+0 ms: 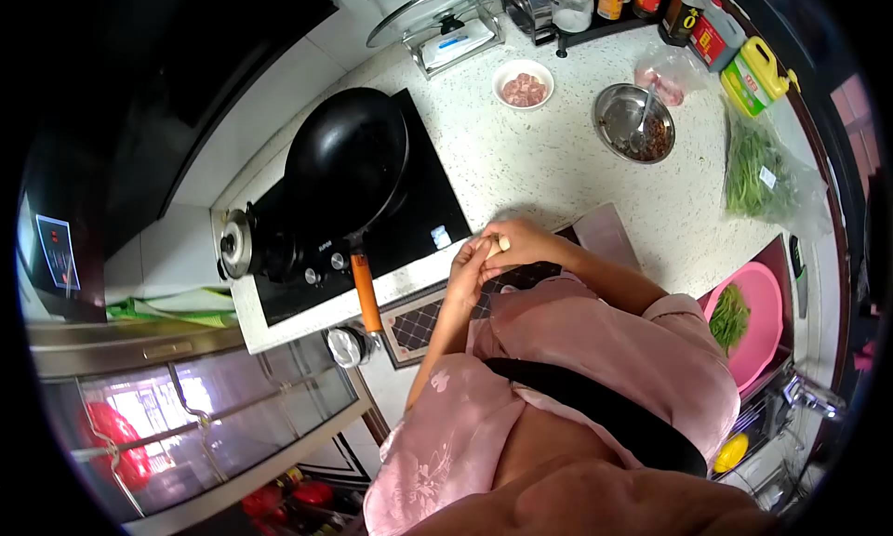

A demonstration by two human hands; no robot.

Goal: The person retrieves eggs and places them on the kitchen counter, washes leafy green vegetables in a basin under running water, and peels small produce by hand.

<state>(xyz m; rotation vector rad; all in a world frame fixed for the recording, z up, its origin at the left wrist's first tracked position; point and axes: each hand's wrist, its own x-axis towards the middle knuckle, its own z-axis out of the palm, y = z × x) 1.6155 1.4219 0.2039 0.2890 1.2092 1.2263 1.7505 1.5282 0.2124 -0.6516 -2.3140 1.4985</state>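
Note:
Both my hands meet in front of my body, above the counter's front edge. A small pale-yellow piece that looks like a garlic clove [503, 244] pokes out between them. My left hand [472, 268] is closed, its fingertips pinching at the piece. My right hand [526, 242] curls around it from the right side. Part of the piece is hidden by the fingers. To the left of the hands is the black cooktop, with a black wok [346, 155] on it, its orange handle [365, 292] pointing toward me.
On the counter [549, 173] stand a white bowl of cut meat [524, 85], a steel bowl with a spoon [619, 108] and bagged greens [758, 175]. Bottles and an oil jug [755, 76] line the back right. A pink basin [761, 327] with greens sits in the sink.

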